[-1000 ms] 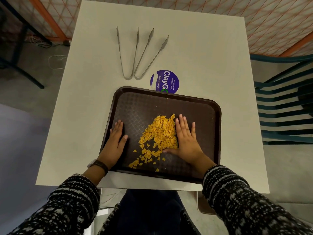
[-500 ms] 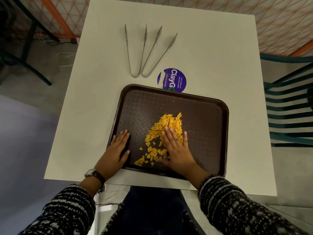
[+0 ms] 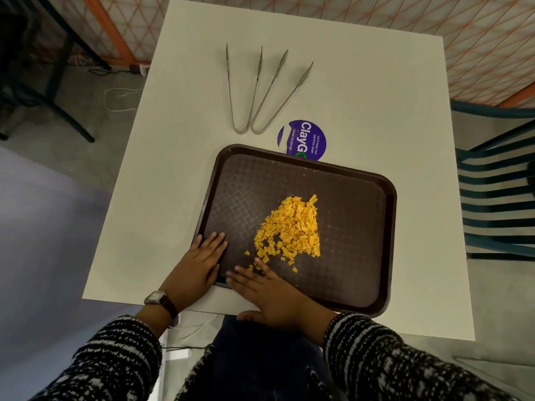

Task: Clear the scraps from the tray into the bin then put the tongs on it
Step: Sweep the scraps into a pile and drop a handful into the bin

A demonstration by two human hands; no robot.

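Flatly, the fingers (image 3: 212,241) of the left hand (image 3: 199,264) are laid straight on the near-left corner of the brown tray (image 3: 362,256), and nothing is grasped. The fingers (image 3: 246,274) of the right hand (image 3: 272,293) are likewise stretched out and released over the tray's near edge, the nearest orange scraps (image 3: 292,227) being touched by their tips. The scraps are heaped mid-tray. The tray is set on the white surface (image 3: 376,96). Two pairs of tongs (image 3: 241,130) are laid side by side beyond it, beside a purple sticker (image 3: 304,137).
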